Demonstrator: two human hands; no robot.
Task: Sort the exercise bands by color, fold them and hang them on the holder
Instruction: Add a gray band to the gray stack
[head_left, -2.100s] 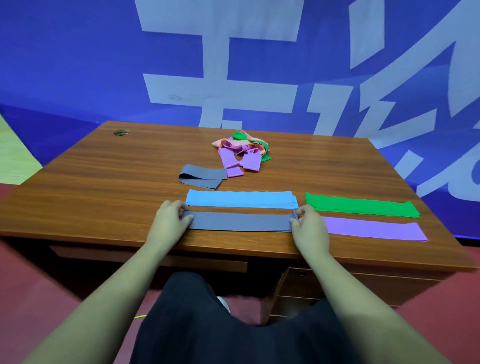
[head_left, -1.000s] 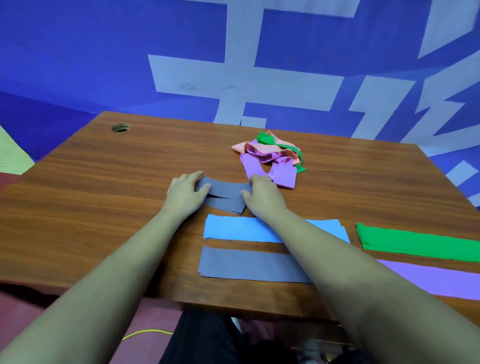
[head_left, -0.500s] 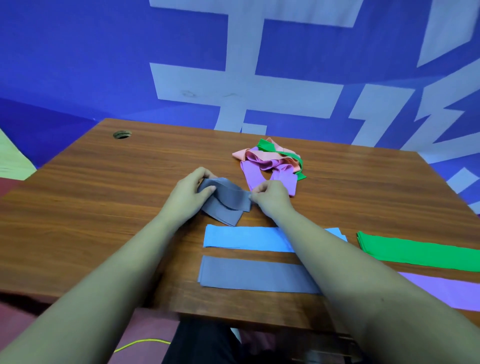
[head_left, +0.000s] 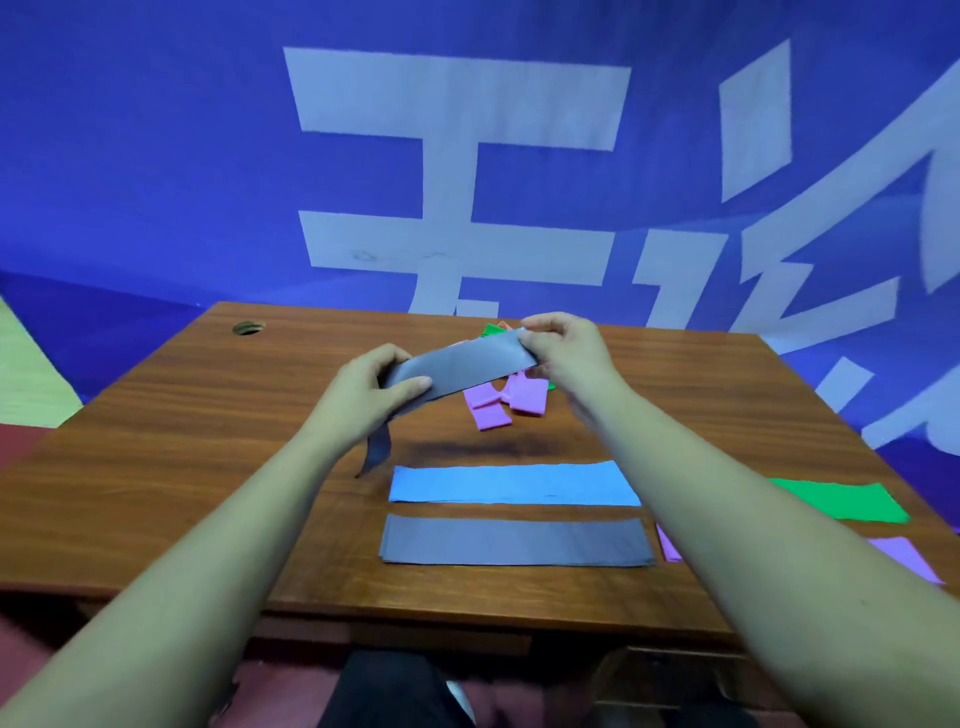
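A grey exercise band (head_left: 462, 368) is stretched in the air above the wooden desk (head_left: 171, 447). My left hand (head_left: 363, 400) pinches its left end, and a loose tail hangs down below that hand. My right hand (head_left: 566, 348) pinches its right end. Flat on the desk lie a light blue band (head_left: 514, 483), a second grey band (head_left: 514, 541), a green band (head_left: 841, 500) and a purple band (head_left: 904, 558), the last two partly hidden by my right arm. A tangled pile of purple, pink and green bands (head_left: 506, 402) sits behind the held band.
A round cable hole (head_left: 248, 327) is at the desk's far left corner. A blue banner with large pale characters (head_left: 467, 156) stands right behind the desk. My dark trousers (head_left: 395, 691) show below the front edge. No holder is in view.
Both hands left the flat grey band at the front edge, reached to the crumpled grey band near the pile, took hold of it and lifted it, pulling it straight between them.
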